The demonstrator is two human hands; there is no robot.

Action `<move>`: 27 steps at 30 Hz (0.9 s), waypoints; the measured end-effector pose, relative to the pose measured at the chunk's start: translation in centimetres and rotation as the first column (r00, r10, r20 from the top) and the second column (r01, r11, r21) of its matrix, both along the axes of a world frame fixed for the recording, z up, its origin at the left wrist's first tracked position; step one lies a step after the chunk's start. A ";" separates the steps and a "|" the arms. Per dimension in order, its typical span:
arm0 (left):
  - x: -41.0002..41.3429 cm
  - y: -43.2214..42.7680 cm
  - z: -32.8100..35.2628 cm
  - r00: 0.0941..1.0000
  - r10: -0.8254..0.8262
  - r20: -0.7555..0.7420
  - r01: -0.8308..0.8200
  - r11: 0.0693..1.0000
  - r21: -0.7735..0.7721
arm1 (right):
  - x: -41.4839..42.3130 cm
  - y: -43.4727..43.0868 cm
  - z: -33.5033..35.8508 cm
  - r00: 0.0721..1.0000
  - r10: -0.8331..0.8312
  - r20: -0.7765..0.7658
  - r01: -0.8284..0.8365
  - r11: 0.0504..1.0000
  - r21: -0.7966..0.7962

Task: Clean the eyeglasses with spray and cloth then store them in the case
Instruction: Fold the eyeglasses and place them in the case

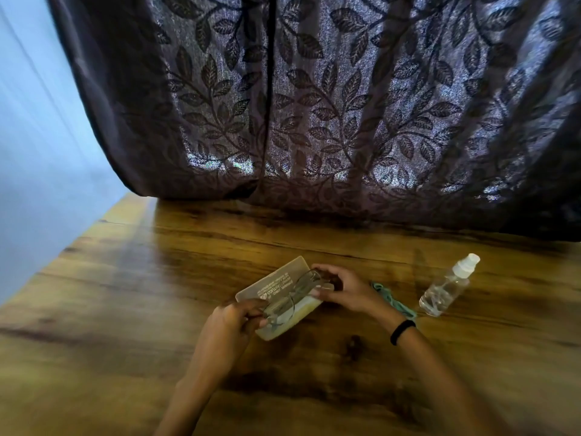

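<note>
We see both hands gripping the eyeglasses [290, 297] just over the open case [276, 278] — left hand [232, 322] at its near end, right hand [342, 289] at its far end — frame lying along the case's long axis.

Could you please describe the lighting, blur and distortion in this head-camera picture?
Head view: backlit, daylight glowing through the curtain; the table dim, with a pale sheen on its left; wide-angle bending at the curtain's sides; the left hand, right hand, eyeglasses and case slightly soft.
</note>
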State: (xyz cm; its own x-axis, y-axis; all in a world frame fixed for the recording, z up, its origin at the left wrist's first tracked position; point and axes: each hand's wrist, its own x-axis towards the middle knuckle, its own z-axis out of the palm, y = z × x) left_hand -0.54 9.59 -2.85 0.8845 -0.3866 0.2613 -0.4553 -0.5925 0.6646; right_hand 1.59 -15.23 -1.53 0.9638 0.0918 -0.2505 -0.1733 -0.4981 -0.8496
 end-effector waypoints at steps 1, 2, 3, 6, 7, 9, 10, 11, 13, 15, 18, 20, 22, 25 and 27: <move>0.0 0.0 0.0 1.000 0.004 -0.008 -0.004 1.000 -0.001 | -0.2 -0.3 -0.2 0.999 0.032 -0.007 -0.033 0.998 -0.044; -0.1 0.0 0.0 1.000 0.008 -0.016 -0.008 1.000 -0.002 | -0.4 -0.5 -0.3 0.999 0.044 -0.002 -0.044 0.997 -0.064; -0.1 0.0 0.1 1.000 0.007 -0.022 -0.007 1.000 -0.004 | -0.6 -0.6 -0.4 0.999 0.042 0.014 -0.041 0.997 -0.068; -0.2 0.0 0.7 0.999 -0.028 -0.036 0.028 1.000 -0.011 | -0.9 -0.7 -0.8 0.997 0.025 0.075 -0.020 0.997 -0.071; -0.3 0.0 0.9 0.998 -0.043 -0.034 0.043 0.999 -0.019 | -0.9 -0.7 -0.9 0.996 0.017 0.087 -0.011 0.998 -0.068; -0.4 0.2 1.0 0.998 -0.062 -0.015 0.061 0.998 -0.026 | -1.0 -0.7 -1.1 0.994 0.004 0.107 0.002 0.998 -0.063; -0.4 0.3 0.9 0.998 -0.061 -0.008 0.061 0.998 -0.015 | -1.0 -0.8 -1.1 0.993 0.005 0.118 0.004 0.997 -0.074; -0.3 0.4 0.8 0.999 -0.052 -0.010 0.052 0.999 0.005 | -1.1 -0.8 -1.2 0.991 0.011 0.133 0.001 0.996 -0.092; -0.2 0.5 0.6 0.999 -0.027 -0.020 0.028 0.998 0.056 | -1.1 -0.8 -1.4 0.987 0.030 0.159 -0.010 0.993 -0.121; -0.2 0.4 0.6 1.000 -0.017 -0.014 0.018 0.996 0.089 | -1.2 -0.7 -1.4 0.986 0.043 0.159 -0.022 0.991 -0.130; -0.1 0.3 0.7 1.000 -0.003 -0.017 0.004 0.994 0.110 | -1.0 -0.7 -1.3 0.989 0.072 0.126 -0.055 0.989 -0.136; -0.1 0.1 0.8 1.000 0.005 -0.025 -0.001 0.992 0.124 | -0.9 -0.7 -1.2 0.994 0.054 0.096 -0.045 0.995 -0.090; -0.1 0.0 1.0 0.999 0.009 -0.034 -0.004 0.991 0.133 | -0.7 -0.6 -1.3 0.996 0.012 0.092 -0.007 0.998 -0.055; -0.1 -0.3 1.3 0.999 0.026 -0.034 -0.021 0.990 0.140 | -0.6 -0.3 -1.6 0.993 -0.022 0.114 0.030 0.997 -0.068; -0.2 -0.4 1.3 0.998 0.048 -0.045 -0.040 0.986 0.164 | -0.4 -0.3 -1.7 0.992 -0.028 0.120 0.037 0.997 -0.074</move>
State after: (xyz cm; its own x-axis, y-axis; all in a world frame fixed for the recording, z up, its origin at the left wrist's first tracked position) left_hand -0.69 9.18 -1.52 0.9117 -0.3808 0.1541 -0.3957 -0.7132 0.5787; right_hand 1.15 -15.52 -3.21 0.9892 0.0452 -0.1395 -0.0910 -0.5573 -0.8253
